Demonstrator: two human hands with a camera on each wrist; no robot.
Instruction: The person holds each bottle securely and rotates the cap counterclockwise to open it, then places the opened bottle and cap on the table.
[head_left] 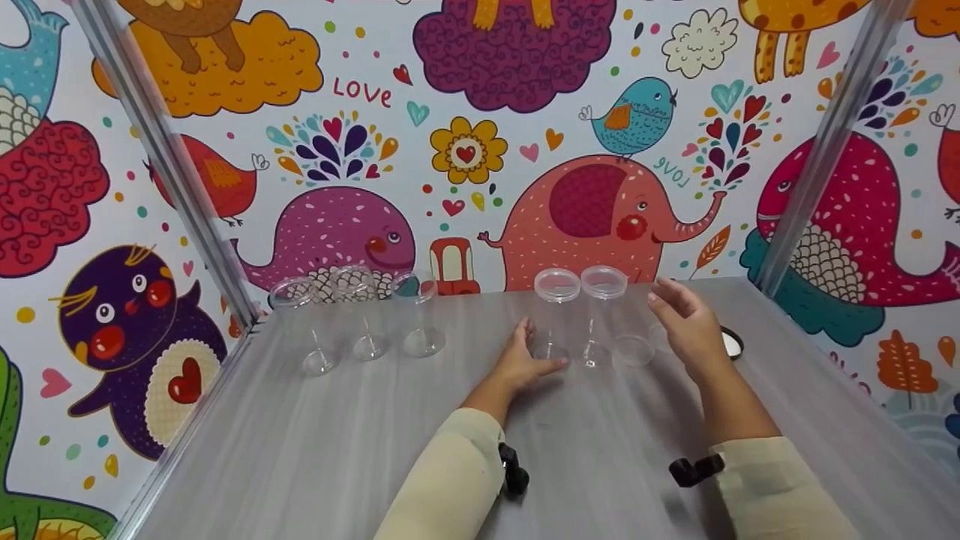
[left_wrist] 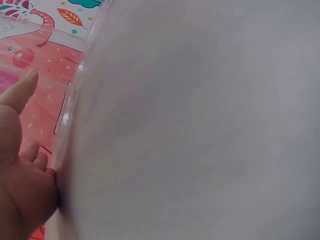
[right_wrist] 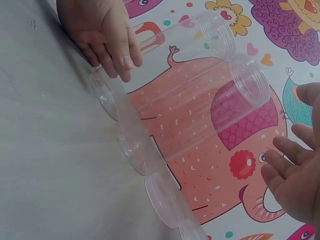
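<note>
The clear jar (head_left: 556, 319) stands upright on the grey counter (head_left: 300, 457). Likely light, rigid, slippery plastic; hold mid-wall. Left hand (head_left: 519, 365), fingers spread, is at the jar's base, contact unclear; right hand (head_left: 691, 334), relaxed and holding nothing, is to its right, beyond a second jar (head_left: 601, 322). Illustrated wall (head_left: 469, 214) behind it.

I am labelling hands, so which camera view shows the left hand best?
The head view: the left hand lies wholly inside the frame. The left wrist view cuts it at the left edge; the right wrist view, at the top.
</note>
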